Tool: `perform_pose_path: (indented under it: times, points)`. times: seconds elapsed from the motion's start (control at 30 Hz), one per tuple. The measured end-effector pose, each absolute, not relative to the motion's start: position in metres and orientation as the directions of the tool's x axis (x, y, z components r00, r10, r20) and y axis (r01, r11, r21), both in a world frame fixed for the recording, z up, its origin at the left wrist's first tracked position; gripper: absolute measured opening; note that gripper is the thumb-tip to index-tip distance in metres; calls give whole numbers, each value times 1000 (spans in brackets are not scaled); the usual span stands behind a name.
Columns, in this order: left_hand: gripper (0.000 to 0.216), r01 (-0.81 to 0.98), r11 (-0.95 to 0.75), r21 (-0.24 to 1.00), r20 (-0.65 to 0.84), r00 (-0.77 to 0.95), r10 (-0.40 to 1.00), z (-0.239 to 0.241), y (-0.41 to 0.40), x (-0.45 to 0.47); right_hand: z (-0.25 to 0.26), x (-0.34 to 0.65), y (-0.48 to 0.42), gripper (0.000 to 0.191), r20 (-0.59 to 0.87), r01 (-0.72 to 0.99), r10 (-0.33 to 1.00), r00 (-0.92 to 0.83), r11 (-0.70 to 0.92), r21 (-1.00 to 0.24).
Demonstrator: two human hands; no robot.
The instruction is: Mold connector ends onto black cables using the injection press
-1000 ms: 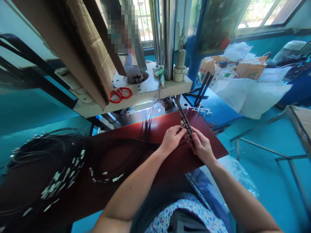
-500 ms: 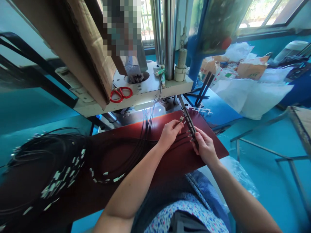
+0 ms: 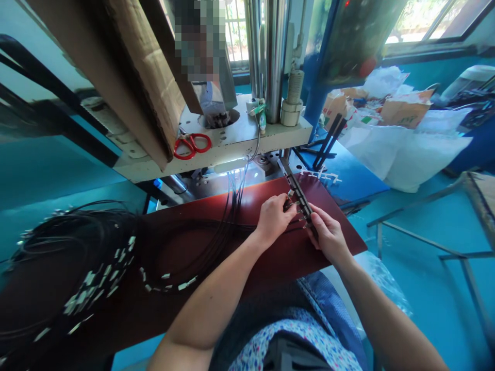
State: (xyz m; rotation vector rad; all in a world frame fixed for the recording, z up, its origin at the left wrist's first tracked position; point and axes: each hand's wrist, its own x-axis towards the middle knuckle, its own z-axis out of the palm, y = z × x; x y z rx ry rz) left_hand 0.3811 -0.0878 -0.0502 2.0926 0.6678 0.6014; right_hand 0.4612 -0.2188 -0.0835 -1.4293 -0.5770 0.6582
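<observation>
My right hand (image 3: 328,231) is closed around the near end of a long slotted metal bar (image 3: 294,186), which tilts away from me over the board. Thumb and fingers of my left hand (image 3: 273,217) pinch a small cable connector (image 3: 290,195) against the bar's left side. The fingers partly hide that connector, so I cannot tell whether it sits in a slot. Black cables (image 3: 294,225) lead to the bar's near part, below my left hand. More thin black cables (image 3: 233,198) run from under the machine onto the brown board (image 3: 209,208).
Coiled black cables with pale connectors (image 3: 87,281) lie at left. Red-handled scissors (image 3: 192,146) rest on the press plate (image 3: 247,141) ahead. White plastic scraps (image 3: 320,176) and dark rods (image 3: 328,141) lie on the blue surface at right. Bags and cardboard boxes (image 3: 404,109) stand beyond.
My left hand has moved slightly right, bringing the connector from beside the bar up against it. The bar's far end has shifted a little left; my right hand keeps its hold.
</observation>
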Motion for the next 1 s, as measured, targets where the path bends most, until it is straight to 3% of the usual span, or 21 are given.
perform_pose_path:
  times: [0.13,0.4,0.47,0.6,0.73,0.83,1.0]
  points:
    - [18,190,-436,880,117,803,585,-49,-85,378,-81,460,-219,53,-19,-36,727,687,8,-999]
    - [18,184,-411,893,142,751,645,-56,-84,375,-84,459,-216,53,25,101,754,656,-55,-993]
    - [20,114,-329,937,122,776,619,-60,-79,376,-84,458,-216,54,19,95,746,666,-60,-994]
    - [23,-40,1,999,28,733,679,-60,-69,378,-80,457,-217,59,-19,14,733,680,-39,-999]
    - [27,2,195,981,-124,778,616,-53,-67,376,-78,458,-218,57,-18,-7,736,677,-18,-1000]
    - [28,48,210,977,-160,813,559,-54,-69,376,-79,459,-218,56,-38,-33,735,677,-21,-999]
    - [27,60,53,997,-80,760,645,-60,-69,377,-81,461,-219,55,-51,-34,753,656,-39,-999]
